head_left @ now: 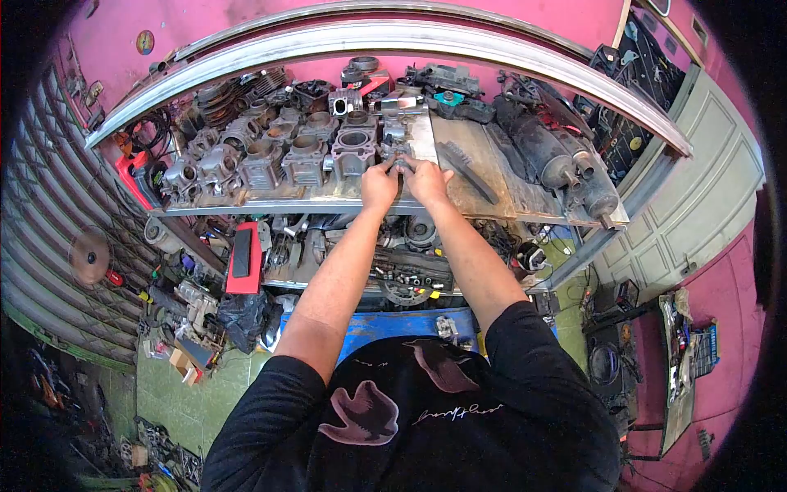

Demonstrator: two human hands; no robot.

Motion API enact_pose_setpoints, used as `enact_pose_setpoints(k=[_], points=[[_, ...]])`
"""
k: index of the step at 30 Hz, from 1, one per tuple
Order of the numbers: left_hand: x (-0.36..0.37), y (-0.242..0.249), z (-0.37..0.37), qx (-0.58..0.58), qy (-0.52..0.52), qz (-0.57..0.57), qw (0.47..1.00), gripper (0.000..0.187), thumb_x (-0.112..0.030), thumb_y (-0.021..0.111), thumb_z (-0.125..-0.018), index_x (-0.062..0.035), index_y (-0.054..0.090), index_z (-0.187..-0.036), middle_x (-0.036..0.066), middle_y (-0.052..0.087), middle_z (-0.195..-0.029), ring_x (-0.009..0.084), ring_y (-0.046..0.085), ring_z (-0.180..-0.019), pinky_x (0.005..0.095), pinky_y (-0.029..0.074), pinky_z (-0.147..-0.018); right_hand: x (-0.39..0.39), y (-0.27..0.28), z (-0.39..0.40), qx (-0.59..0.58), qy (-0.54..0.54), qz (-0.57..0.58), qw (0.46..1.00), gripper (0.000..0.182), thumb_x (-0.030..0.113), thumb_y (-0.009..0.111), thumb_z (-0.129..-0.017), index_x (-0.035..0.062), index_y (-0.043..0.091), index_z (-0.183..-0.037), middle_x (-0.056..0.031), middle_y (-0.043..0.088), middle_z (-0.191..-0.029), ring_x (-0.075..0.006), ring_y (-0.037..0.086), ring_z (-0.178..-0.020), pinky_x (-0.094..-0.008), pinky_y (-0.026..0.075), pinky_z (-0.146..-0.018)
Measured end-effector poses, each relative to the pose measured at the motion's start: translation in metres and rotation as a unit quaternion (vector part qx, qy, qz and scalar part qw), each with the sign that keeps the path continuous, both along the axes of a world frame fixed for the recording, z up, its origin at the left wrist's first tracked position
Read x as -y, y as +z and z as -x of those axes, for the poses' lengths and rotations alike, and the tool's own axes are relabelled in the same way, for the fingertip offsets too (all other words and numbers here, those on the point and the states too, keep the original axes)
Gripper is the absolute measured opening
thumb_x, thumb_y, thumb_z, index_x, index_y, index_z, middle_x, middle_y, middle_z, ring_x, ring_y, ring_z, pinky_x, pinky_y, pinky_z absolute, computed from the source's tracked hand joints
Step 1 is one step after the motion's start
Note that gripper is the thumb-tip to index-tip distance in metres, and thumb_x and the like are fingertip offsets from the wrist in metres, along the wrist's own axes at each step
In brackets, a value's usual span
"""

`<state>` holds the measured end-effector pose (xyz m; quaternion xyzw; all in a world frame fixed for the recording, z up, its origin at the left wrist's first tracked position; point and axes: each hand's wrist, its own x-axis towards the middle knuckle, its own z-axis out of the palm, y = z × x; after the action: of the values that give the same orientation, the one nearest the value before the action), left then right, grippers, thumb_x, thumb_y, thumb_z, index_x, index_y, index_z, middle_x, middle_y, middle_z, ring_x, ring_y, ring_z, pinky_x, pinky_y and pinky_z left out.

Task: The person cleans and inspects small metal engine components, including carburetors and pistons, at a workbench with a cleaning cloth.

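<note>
Fingers of left hand point(379, 189) and right hand point(428, 182) pinch a small part point(401, 164); a slip could drop it off the near edge.

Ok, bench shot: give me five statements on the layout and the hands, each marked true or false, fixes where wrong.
1. The left hand and right hand are close together over the upper bench. True.
2. The black brush lies to the left of both hands. False: it lies to their right.
3. Several engine cylinder blocks stand on the bench, left of the hands. True.
4. The mufflers are on the bench's left end. False: they lie toward its right end.
5. Both hands wear gloves. False: they are bare.
</note>
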<state>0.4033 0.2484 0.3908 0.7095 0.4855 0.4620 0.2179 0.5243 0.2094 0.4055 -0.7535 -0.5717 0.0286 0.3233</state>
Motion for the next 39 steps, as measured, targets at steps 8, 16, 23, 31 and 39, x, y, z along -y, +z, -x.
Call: enact_pose_setpoints(k=[8,16,23,31,39], points=[[-0.010,-0.005,0.003,0.013,-0.024,0.018,0.999,0.033,-0.031,0.068,-0.092,-0.0193,0.073,-0.123,0.023,0.071,-0.103,0.0415,0.069,-0.098,0.0454,0.055,-0.084,-0.003,0.000,-0.003,0.006,0.002,0.019,1.000,0.035,0.040,0.068,-0.094,0.0384,0.069,-0.129,-0.0131,0.075,-0.108,-0.0294,0.070,-0.104,-0.0561,0.031,-0.098],[-0.007,-0.005,0.005,-0.003,-0.041,-0.005,0.999,0.038,-0.029,0.061,-0.096,-0.0147,0.067,-0.130,0.026,0.070,-0.101,0.0452,0.067,-0.098,0.0509,0.054,-0.084,-0.005,0.001,-0.001,0.021,-0.005,0.013,1.000,0.037,0.036,0.066,-0.094,0.0401,0.067,-0.131,-0.0098,0.075,-0.105,-0.0289,0.068,-0.106,-0.0559,0.031,-0.101],[0.085,-0.052,0.058,0.083,-0.087,-0.046,0.992,0.030,-0.019,0.065,-0.096,-0.0019,0.069,-0.121,0.021,0.069,-0.079,0.0250,0.063,-0.058,0.0388,0.049,-0.057,0.125,-0.055,0.035,0.131,0.020,-0.241,0.962,0.037,0.023,0.069,-0.090,0.0229,0.070,-0.127,-0.0057,0.070,-0.090,-0.0224,0.059,-0.092,-0.0447,0.034,-0.087],[0.208,-0.337,0.183,-0.227,-0.196,0.291,0.909,0.049,-0.039,0.070,-0.090,-0.0015,0.070,-0.120,0.024,0.070,-0.117,0.0401,0.068,-0.106,0.0456,0.054,-0.094,0.319,-0.340,0.008,-0.173,0.095,0.313,0.929,0.050,0.036,0.069,-0.090,0.0253,0.062,-0.138,-0.0180,0.073,-0.113,-0.0362,0.070,-0.101,-0.0518,0.051,-0.097],[0.275,-0.393,0.236,-0.303,-0.201,0.489,0.793,0.055,-0.046,0.067,-0.090,-0.0004,0.068,-0.122,0.022,0.069,-0.122,0.0376,0.066,-0.114,0.0462,0.052,-0.098,0.401,-0.381,-0.010,-0.166,-0.073,0.422,0.888,0.044,0.041,0.066,-0.090,0.0240,0.067,-0.130,-0.0187,0.072,-0.114,-0.0381,0.070,-0.105,-0.0493,0.055,-0.092]])
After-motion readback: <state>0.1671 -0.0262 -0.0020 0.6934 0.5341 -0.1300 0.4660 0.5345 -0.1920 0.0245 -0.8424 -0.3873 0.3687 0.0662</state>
